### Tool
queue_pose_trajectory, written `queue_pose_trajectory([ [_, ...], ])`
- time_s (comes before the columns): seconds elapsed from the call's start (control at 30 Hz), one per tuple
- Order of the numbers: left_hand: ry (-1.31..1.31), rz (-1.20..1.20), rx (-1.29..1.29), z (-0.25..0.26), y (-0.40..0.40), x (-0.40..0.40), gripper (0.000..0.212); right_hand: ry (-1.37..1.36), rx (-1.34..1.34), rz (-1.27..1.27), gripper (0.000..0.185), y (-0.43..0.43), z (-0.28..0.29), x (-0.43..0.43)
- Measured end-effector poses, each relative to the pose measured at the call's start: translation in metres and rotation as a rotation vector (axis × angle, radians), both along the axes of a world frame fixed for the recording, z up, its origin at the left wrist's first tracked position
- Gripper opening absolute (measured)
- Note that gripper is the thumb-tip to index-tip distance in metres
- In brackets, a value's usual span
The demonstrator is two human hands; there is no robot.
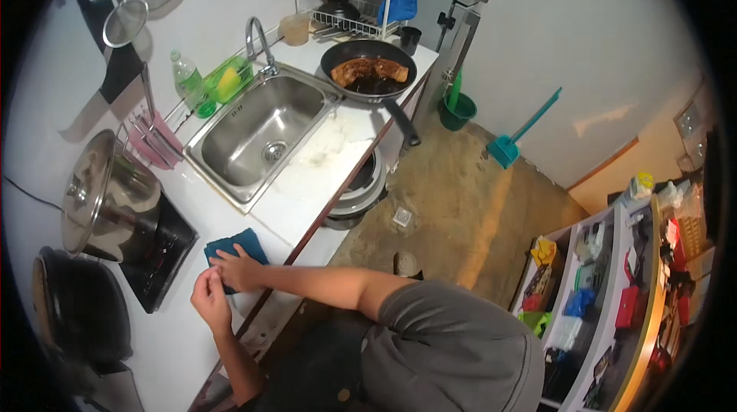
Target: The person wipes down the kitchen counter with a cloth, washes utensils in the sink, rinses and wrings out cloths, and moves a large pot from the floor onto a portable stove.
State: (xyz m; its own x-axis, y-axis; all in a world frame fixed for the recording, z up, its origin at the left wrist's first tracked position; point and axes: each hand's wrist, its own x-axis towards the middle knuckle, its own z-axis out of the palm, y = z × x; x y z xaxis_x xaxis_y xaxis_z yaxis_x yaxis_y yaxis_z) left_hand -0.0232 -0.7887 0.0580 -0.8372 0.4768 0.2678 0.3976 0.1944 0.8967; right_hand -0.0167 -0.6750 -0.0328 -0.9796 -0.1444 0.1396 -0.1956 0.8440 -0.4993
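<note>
A folded dark teal cloth [253, 242] lies on the white countertop, close to its front edge. My right hand [240, 269] rests flat on it with the fingers spread, covering its middle. Just beside, my left hand [210, 299] is raised with thumb and fingertips drawn together, close to the right hand's fingers. Whether anything small is between those fingertips cannot be made out. Left of the cloth is a black induction cooker [164, 256], carrying a large steel pot [135, 204] with a glass lid.
Beyond the cloth is a steel sink [253, 141]. A frying pan [368, 75] with browned meat stands past it, its handle jutting over the counter edge. A pink utensil holder [155, 144], a green-tinted bottle [193, 86] and a black pan [86, 302] line the wall side.
</note>
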Motion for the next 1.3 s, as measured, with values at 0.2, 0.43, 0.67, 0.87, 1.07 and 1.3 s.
queue_pose_trajectory([
  [0.2, 0.418, 0.346, -0.799, -0.079, 0.067, 0.032, 0.041, 0.042, -0.670, 0.198, 0.032, 0.162, 0.057, 0.107],
  [0.43, 0.160, 0.168, -1.169, -0.020, 0.106, 0.022, 0.047, -0.480, -0.650, -0.604, 0.026, 0.317, -0.085, 0.387],
  [0.67, -1.294, -0.557, 0.182, 0.023, 0.342, 0.136, 0.056, -0.383, -1.250, -0.756, 0.020, 0.417, -0.078, 0.384],
  [0.87, -1.938, -0.803, 0.533, -0.030, 0.429, 0.164, 0.040, -0.172, -1.288, -0.760, 0.027, 0.470, 0.032, 0.311],
  [1.07, -0.705, -0.890, -0.039, -0.022, 0.483, 0.218, 0.042, -0.236, -0.816, -0.509, 0.046, 0.491, 0.099, 0.313],
  [1.3, -1.176, -1.425, -0.289, -0.020, 0.505, 0.164, 0.055, -0.595, -0.320, -0.516, 0.035, 0.594, 0.169, 0.312],
])
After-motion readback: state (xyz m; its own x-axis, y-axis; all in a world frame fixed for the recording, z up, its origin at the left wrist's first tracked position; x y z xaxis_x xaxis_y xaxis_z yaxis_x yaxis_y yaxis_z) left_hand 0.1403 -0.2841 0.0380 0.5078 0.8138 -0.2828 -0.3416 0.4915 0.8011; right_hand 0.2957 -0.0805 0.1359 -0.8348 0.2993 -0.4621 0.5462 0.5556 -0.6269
